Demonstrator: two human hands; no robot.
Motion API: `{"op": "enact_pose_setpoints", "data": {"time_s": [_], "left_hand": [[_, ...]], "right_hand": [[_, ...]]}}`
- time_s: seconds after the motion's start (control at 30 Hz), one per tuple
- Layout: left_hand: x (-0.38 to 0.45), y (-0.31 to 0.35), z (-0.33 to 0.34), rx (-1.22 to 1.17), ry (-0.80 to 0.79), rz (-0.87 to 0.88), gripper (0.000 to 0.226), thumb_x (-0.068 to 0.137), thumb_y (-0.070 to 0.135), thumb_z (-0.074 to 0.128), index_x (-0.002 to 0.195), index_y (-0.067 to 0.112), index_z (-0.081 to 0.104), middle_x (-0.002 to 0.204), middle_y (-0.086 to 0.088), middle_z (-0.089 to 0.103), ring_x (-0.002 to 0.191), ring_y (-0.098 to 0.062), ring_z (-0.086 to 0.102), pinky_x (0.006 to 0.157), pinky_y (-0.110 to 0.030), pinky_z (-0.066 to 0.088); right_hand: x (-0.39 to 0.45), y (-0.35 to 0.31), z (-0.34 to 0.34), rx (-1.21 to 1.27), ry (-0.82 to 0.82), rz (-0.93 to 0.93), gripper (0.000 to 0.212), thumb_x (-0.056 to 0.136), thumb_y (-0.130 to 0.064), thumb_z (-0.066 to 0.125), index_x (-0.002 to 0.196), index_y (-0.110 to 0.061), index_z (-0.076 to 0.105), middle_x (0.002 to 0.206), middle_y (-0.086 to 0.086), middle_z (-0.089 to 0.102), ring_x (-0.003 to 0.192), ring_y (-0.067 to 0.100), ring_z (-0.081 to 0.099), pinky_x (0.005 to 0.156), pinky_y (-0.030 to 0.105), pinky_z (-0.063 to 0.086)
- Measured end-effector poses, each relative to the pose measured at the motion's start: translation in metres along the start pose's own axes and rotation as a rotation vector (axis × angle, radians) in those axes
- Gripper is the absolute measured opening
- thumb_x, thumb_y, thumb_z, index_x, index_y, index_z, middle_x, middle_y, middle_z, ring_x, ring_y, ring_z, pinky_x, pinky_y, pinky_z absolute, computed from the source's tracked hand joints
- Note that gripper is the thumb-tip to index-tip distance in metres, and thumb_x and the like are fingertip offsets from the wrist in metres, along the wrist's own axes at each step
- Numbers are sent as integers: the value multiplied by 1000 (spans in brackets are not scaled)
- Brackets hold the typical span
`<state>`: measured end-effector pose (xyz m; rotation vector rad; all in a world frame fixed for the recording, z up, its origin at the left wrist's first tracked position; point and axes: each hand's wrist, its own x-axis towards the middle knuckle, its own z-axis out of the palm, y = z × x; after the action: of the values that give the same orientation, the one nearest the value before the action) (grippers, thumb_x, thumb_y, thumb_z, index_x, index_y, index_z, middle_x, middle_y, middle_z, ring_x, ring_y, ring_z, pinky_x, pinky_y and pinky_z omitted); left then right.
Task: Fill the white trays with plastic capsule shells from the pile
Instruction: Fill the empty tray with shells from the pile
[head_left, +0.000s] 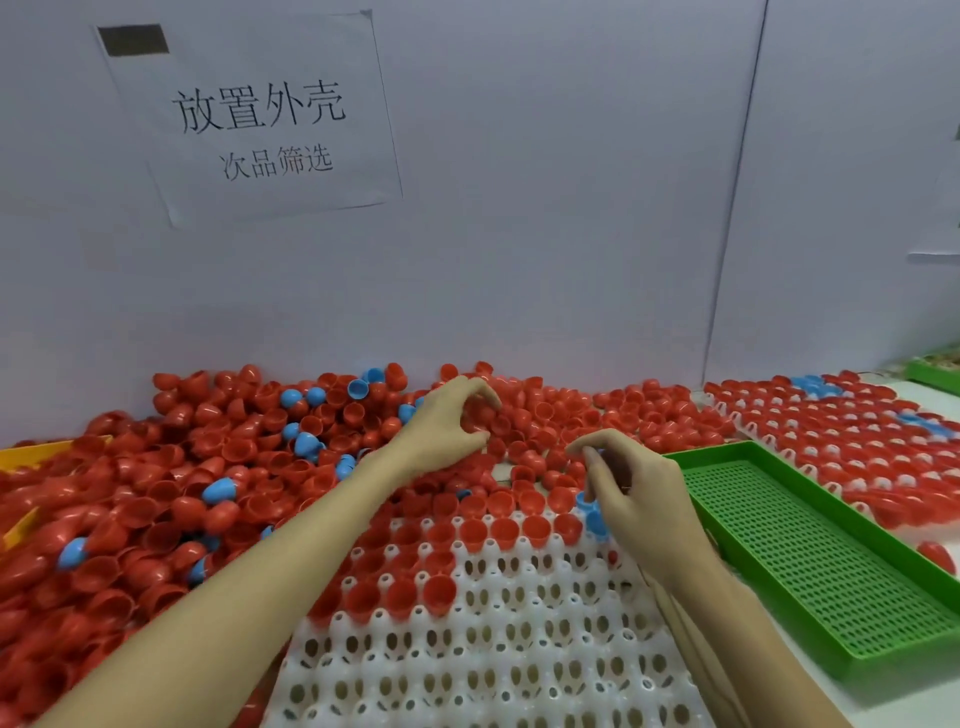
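2 hands at a pile (171, 467) of capsule shells, 2 white trays and 1 green tray on the bench.

The shells are glossy half-domes, mostly red with a few blue, heaped along the bench's far and left edges. The near white tray (519, 665) has red shells seated in its far rows only; the far white tray (852, 452) at the right edge is nearly full. The left hand (447, 426) curls over red shells, grasp unclear. The right hand (639, 493) holds blue shells (592, 514) beside the green tray (815, 561).
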<state>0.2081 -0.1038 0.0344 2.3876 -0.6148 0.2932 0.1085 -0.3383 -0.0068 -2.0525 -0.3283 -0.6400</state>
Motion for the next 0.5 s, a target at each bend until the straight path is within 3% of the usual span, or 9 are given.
{"op": "enact_pose_setpoints", "data": {"time_s": [0.13,0.2,0.27,0.33,0.4,0.5], "left_hand": [[-79,24,-29,-300,58,-77,41,87,21,79,119,44,67,122,31,62,107,2,65,87,-18,54],[-121,35,-32,-436,34,-84,42,89,20,79,123,42,67,123,24,65,109,-4,68,86,-18,58],[-154,46,-32,-619,-8,-94,40,91,15,76,126,34,68,120,8,71,108,-17,72,90,-27,60],[-175,51,-30,-729,-52,-109,38,93,14,72,129,26,67,116,-3,73,107,-23,72,92,-32,60],[-186,51,-28,-777,-93,-127,38,93,14,68,130,23,66,115,-5,72,108,-22,70,94,-33,58],[-194,48,-24,-872,-118,-158,36,94,24,72,130,22,67,122,-5,70,113,-23,66,99,-40,55]], "right_hand": [[0,-21,-4,186,-122,76,19,105,-13,62,110,-26,74,77,3,72,62,14,64,57,27,54],[-2,-38,-6,322,-272,81,24,103,-20,66,124,-31,70,91,0,77,70,10,70,61,22,56],[-7,-54,-7,425,-476,56,43,102,-27,70,142,-40,60,120,-4,74,98,13,76,77,29,62],[-13,-68,-3,493,-655,26,56,101,-26,73,150,-44,53,141,-2,64,120,21,71,91,36,62],[-18,-77,4,535,-687,-5,52,100,-21,75,147,-35,57,132,8,67,114,27,73,90,37,61],[-20,-81,10,502,-550,2,32,97,-18,78,127,-24,69,105,7,76,88,26,76,78,32,61]]}}
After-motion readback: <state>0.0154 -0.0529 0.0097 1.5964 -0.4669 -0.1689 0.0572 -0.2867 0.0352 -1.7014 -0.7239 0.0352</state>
